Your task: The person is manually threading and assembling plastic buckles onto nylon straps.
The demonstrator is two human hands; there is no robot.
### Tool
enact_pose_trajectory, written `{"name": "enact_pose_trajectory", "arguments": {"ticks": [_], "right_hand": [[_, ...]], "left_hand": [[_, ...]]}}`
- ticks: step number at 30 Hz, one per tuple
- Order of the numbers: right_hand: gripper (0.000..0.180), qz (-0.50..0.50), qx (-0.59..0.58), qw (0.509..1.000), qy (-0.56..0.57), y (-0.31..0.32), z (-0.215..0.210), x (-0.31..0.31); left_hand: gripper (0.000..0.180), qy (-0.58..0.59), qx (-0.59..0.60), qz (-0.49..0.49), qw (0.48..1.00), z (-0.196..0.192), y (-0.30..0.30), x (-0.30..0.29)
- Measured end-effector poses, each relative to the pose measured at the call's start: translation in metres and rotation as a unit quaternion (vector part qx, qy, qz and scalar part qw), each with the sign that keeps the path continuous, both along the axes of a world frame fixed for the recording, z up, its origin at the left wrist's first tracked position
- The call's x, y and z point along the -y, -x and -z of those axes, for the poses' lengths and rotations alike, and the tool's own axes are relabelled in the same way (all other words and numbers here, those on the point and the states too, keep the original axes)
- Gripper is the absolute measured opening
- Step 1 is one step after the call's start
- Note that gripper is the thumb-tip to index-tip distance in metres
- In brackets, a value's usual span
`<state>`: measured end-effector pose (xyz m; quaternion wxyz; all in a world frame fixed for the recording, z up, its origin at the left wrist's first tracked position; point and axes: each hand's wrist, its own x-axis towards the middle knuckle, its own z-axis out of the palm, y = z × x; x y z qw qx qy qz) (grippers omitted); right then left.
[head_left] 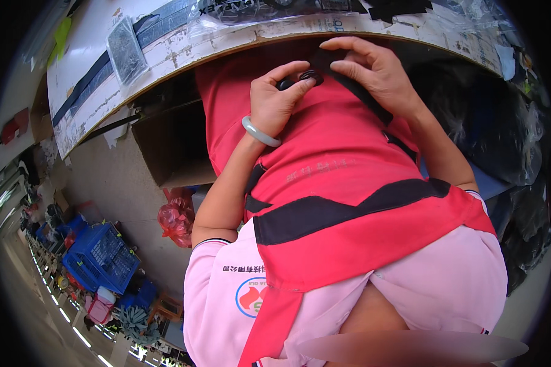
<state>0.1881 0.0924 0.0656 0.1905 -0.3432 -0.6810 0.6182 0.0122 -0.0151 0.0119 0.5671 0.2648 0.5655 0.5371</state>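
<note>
My left hand [276, 98], with a pale bangle [260, 132] on its wrist, is raised over my lap just in front of the table edge. Between its thumb and forefinger is a small glossy black piece [311, 76] with a rounded outline; its exact kind is too small to make out. My right hand [379, 73] is beside it, fingers curled on a black fabric strip [367, 99]. That strip runs down under the right palm over my red apron [324, 140]. Dark cloth between the hands hides where strip and black piece may meet.
A worn white table [183, 52] curves across the far side, bearing a clear plastic box [126, 52] and plastic-bagged goods [269, 9]. Below left are an open cardboard box [165, 144] and a red plastic bag [176, 217]. Dark plastic bags [489, 116] crowd the right; a blue crate [101, 257] stands left.
</note>
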Motion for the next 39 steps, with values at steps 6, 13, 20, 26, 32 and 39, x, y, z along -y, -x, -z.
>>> {"name": "enact_pose_trajectory", "arguments": {"ticks": [6, 13, 20, 26, 32, 39], "right_hand": [[0.020, -0.055, 0.043, 0.997, 0.036, 0.014, 0.030, 0.010], [0.019, 0.032, 0.045, 0.992, 0.114, 0.015, 0.024, 0.006], [0.016, 0.008, 0.052, 0.975, 0.214, 0.014, 0.021, 0.014], [0.018, 0.054, -0.006, 0.967, 0.249, 0.017, 0.030, 0.015], [0.017, 0.037, 0.009, 0.969, 0.244, 0.015, 0.030, 0.013], [0.016, 0.052, 0.011, 0.973, 0.224, 0.017, 0.031, 0.014]], "left_hand": [[0.024, -0.060, -0.042, -0.048, 0.996, 0.006, 0.001, 0.003], [0.012, -0.008, -0.031, -0.026, 0.999, 0.005, 0.003, 0.003], [0.012, -0.140, -0.249, -0.018, 0.958, 0.021, 0.004, 0.002], [0.016, -0.259, -0.441, -0.021, 0.859, 0.019, 0.008, -0.004], [0.017, -0.238, -0.402, -0.006, 0.884, 0.016, 0.010, -0.002], [0.015, -0.232, -0.392, 0.001, 0.890, 0.017, 0.011, -0.001]]}}
